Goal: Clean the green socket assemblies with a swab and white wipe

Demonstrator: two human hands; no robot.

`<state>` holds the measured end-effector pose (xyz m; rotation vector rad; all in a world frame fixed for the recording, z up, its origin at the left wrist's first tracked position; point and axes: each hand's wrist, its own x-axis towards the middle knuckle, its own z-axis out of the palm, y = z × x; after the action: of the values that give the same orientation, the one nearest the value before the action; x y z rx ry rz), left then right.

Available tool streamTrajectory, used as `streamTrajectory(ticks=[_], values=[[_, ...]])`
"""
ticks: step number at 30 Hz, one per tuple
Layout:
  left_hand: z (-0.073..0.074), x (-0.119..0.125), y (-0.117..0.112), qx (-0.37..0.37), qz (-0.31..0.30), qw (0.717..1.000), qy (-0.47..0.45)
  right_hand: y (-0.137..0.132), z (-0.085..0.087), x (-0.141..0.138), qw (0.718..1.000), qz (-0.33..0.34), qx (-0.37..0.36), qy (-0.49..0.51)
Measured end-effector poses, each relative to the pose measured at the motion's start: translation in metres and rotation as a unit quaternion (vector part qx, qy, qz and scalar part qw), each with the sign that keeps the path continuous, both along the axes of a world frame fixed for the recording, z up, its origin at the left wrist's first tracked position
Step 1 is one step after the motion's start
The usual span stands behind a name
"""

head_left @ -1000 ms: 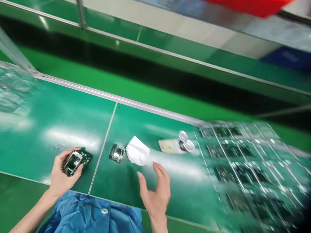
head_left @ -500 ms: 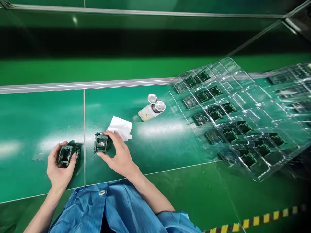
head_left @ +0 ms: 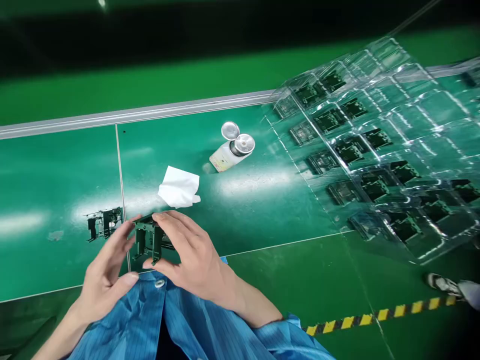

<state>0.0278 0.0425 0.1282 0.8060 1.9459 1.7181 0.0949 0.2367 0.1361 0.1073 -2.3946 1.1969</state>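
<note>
My right hand (head_left: 195, 255) grips a dark frame-like plastic part (head_left: 144, 230) by its right side, with thumb below and fingers on top. Its legs point down toward the table's front edge. Just left of it, my left hand (head_left: 108, 272) has thumb and fingers spread apart, fingertips close to the frame's upper left corner; whether they touch it I cannot tell. A second dark frame-like part (head_left: 104, 223) lies on the green table beyond my left hand.
A folded white cloth or paper (head_left: 180, 187) lies behind my right hand. Farther back stands a white bottle (head_left: 228, 156) with a round metallic top and flipped lid. Clear plastic trays (head_left: 416, 125) holding several dark parts are at right. A person's shoe (head_left: 444, 285) shows on the floor.
My left hand has let go of its frame part, which now lies on the table, and moved right toward the other one. My right hand has brought its part nearer my body and turned it.
</note>
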Motion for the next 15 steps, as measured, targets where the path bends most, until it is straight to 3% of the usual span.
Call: streamTrajectory(ticks=[9,15], values=[[-0.013,-0.001,0.021,0.087,-0.057,0.987,-0.119,0.001,0.004,0.014,0.994,-0.043,0.098,0.002],[-0.015,0.002,0.019,0.075,-0.065,0.983,-0.155,0.0,0.007,0.017,0.996,-0.04,0.076,-0.004]])
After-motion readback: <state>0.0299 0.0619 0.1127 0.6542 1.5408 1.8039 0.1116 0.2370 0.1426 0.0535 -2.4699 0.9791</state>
